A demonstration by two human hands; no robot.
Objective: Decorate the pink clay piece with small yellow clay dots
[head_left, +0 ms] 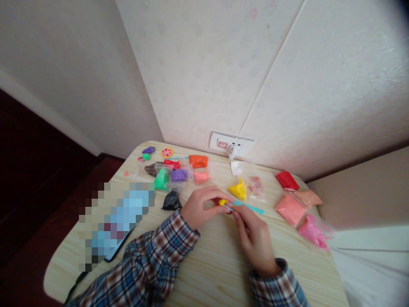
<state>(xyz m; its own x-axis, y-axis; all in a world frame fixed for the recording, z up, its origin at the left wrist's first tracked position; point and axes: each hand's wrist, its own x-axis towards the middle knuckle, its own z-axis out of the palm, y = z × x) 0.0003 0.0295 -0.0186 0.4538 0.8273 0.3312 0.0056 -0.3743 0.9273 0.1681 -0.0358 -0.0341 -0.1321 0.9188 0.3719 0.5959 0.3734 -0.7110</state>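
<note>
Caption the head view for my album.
Left hand holding a small yellow piece, right hand gripping a thin blue tool.

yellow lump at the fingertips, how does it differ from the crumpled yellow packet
The yellow lump is held in the left hand; the crumpled yellow packet lies on the pale table. The lump looks smaller than the packet. The right hand holds a thin blue stick at the lump; neither hand holds the packet. Both are yellow.

Left hand (198, 208) curled; right hand (256, 236) close by, fingers (244, 212) seemingly pinched
</note>
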